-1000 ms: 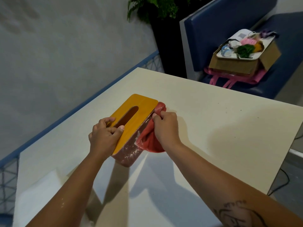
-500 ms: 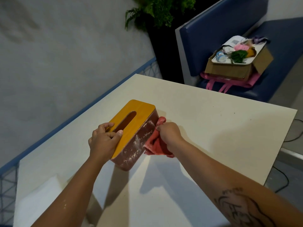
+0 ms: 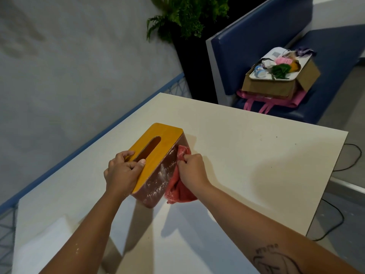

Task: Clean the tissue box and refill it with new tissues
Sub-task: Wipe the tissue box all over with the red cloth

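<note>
Two hands work on the tissue box [image 3: 158,147] on the table [image 3: 256,155]. Left hand [image 3: 122,171] grips its top; right hand [image 3: 192,168] squeezes a red cloth [image 3: 180,190] against its dusty side. No new tissues yet.

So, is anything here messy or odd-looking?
Yes: white powdery streaks smear the dark red side of the yellow-topped wooden tissue box, beside the crumpled red cloth the right hand grips. Similar white specks dot the left forearm.
</note>
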Motion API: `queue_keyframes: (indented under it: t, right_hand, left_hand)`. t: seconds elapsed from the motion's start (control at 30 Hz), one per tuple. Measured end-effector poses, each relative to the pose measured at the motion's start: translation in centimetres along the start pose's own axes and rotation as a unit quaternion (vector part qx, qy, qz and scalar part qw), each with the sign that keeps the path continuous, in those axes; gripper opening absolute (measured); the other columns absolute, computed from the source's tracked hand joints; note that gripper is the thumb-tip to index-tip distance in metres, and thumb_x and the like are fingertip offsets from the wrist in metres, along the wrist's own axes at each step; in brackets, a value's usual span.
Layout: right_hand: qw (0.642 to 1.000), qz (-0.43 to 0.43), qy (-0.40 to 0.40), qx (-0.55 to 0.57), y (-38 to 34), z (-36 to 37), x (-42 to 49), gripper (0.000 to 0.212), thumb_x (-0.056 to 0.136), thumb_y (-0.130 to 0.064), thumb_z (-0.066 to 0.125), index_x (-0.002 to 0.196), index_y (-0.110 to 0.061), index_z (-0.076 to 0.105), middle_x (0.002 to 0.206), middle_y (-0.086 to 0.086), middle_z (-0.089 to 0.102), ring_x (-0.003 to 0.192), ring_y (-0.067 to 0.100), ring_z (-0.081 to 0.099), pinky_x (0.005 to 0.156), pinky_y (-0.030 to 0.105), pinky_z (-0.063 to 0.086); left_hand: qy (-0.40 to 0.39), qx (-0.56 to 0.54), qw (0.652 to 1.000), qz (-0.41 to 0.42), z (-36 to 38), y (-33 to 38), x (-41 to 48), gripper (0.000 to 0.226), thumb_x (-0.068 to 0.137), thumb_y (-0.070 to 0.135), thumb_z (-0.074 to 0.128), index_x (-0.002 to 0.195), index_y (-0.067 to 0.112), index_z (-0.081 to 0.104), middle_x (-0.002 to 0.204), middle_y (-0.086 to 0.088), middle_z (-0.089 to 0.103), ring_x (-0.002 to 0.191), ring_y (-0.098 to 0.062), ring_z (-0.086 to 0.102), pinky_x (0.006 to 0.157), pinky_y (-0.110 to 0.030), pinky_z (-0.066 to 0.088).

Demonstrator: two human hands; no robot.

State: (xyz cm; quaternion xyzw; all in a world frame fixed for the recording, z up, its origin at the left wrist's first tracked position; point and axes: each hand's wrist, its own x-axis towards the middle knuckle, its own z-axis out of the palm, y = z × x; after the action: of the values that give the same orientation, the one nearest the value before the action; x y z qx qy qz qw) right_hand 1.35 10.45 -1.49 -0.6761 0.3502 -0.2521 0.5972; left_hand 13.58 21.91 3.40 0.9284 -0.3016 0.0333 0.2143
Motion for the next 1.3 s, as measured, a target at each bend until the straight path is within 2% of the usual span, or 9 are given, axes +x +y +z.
queue_keyframes:
  t: [0.13,0.27,0.37,0.57,0.8,0.93,1.13,1.2,1.3]
  right_hand:
    - [0.995,0.101,-0.006,0.022,0.5,-0.6,1.2,0.035,0.093,-0.013,0.047,0.061,-0.01,0.06,0.08,0.014,0.064,0.084,0.033,0.063,0.077,0.038,0.048]
    - [0.985,0.167,0.008,0.048,-1.8,-1.4,2.0,0.031,0.096,-0.02,0.045,0.101,0.006,0.063,0.101,0.02,0.065,0.097,0.035,0.061,0.087,0.04,0.048]
    - [0.992,0.104,0.002,0.077,-3.1,-1.5,1.2,0.02,0.09,-0.01,0.05,0.082,0.0,0.065,0.084,0.015,0.063,0.088,0.033,0.061,0.077,0.038,0.048]
    - [0.999,-0.037,0.012,0.037,-2.3,-0.6,-1.7,0.047,0.091,-0.008,0.05,0.047,-0.023,0.045,0.06,0.003,0.051,0.052,0.009,0.045,0.045,0.011,0.03]
    - [0.987,0.136,0.011,0.081,0.2,-0.5,-0.1,0.027,0.084,-0.002,0.051,0.058,-0.008,0.056,0.068,0.01,0.058,0.075,0.028,0.058,0.071,0.038,0.046]
    - [0.983,0.165,0.002,0.084,-1.1,-1.3,0.9,0.014,0.087,-0.009,0.052,0.082,-0.001,0.062,0.087,0.016,0.062,0.089,0.033,0.061,0.08,0.039,0.048]
    - [0.997,0.02,-0.01,0.073,-2.7,-1.2,-0.8,0.039,0.09,-0.008,0.05,0.052,-0.014,0.051,0.056,0.002,0.052,0.056,0.017,0.052,0.053,0.019,0.04]
    - [0.999,-0.036,-0.009,0.027,-2.1,-0.7,-1.8,0.039,0.092,-0.009,0.047,0.054,-0.017,0.053,0.065,0.004,0.053,0.055,0.009,0.047,0.048,0.009,0.032]
    - [0.997,-0.068,-0.031,-0.019,-1.0,0.1,-2.6,0.028,0.095,-0.013,0.045,0.083,-0.011,0.07,0.091,0.0,0.047,0.071,-0.001,0.043,0.062,0.004,0.033]
  left_hand:
    - [0.003,-0.002,1.0,0.001,-0.1,0.2,-0.1,0.036,0.089,0.04,0.053,0.11,0.012,0.063,0.137,-0.004,0.047,0.125,-0.029,0.04,0.105,-0.048,0.027]
    - [0.001,-0.006,1.0,0.0,-0.1,0.3,-0.2,0.036,0.089,0.04,0.053,0.111,0.012,0.062,0.137,-0.004,0.047,0.125,-0.029,0.04,0.105,-0.048,0.027]
    - [0.004,-0.007,1.0,0.002,-0.1,0.2,-0.1,0.037,0.09,0.041,0.052,0.111,0.013,0.062,0.136,-0.003,0.047,0.125,-0.028,0.04,0.105,-0.048,0.027]
    - [-0.002,-0.006,1.0,0.01,0.3,-0.7,0.4,0.035,0.089,0.044,0.052,0.101,0.015,0.067,0.136,0.002,0.047,0.125,-0.023,0.039,0.105,-0.047,0.026]
    - [-0.001,-0.01,1.0,0.014,0.5,-0.8,0.5,0.031,0.088,0.044,0.053,0.095,0.017,0.067,0.136,0.003,0.047,0.125,-0.023,0.039,0.105,-0.048,0.027]
    - [-0.003,-0.011,1.0,0.013,0.4,-0.7,0.5,0.03,0.088,0.043,0.052,0.094,0.017,0.065,0.136,0.002,0.046,0.125,-0.024,0.039,0.105,-0.048,0.026]
    - [0.001,-0.006,1.0,0.014,0.6,-0.8,0.6,0.033,0.088,0.044,0.053,0.099,0.016,0.066,0.136,0.002,0.047,0.125,-0.024,0.04,0.105,-0.048,0.027]
    - [-0.001,0.003,1.0,0.018,0.8,-1.0,0.8,0.035,0.088,0.045,0.052,0.095,0.016,0.069,0.136,0.004,0.046,0.125,-0.022,0.039,0.104,-0.047,0.026]
    - [-0.001,0.009,1.0,0.015,1.0,-1.3,1.0,0.036,0.087,0.046,0.052,0.095,0.017,0.071,0.137,0.004,0.046,0.125,-0.021,0.039,0.104,-0.047,0.027]
